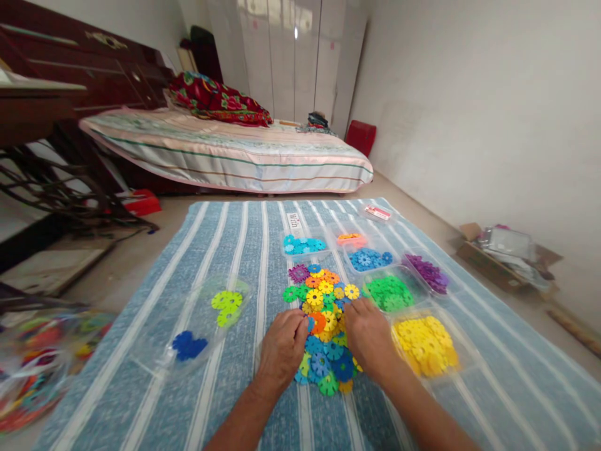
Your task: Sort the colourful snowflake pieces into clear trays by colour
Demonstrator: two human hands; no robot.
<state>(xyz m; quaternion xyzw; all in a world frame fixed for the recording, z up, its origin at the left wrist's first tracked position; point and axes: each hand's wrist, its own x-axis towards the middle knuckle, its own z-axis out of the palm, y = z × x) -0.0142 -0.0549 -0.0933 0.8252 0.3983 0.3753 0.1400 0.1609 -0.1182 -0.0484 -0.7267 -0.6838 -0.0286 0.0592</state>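
Note:
A loose heap of notched plastic flower discs (323, 294) in mixed colours lies between my hands. At its left edge, my left hand (283, 341) is closed, thumb against curled fingers; a blue disc (310, 324) and an orange disc (318, 322) show by its fingertips. I cannot tell whether it grips either. My right hand (369, 335) is closed at the heap's right side, with its fingertips hidden. Close to it are a clear tray of green discs (389, 292) and one of yellow discs (425, 346).
Further trays hold light-blue (304, 245), orange (351, 239), blue (369, 259) and purple discs (427, 274). At left, a clear tray (157, 351) has lime and dark-blue discs. The striped cloth (220, 250) lies under everything. Beyond are a bed (244, 156) and a cardboard box (507, 260).

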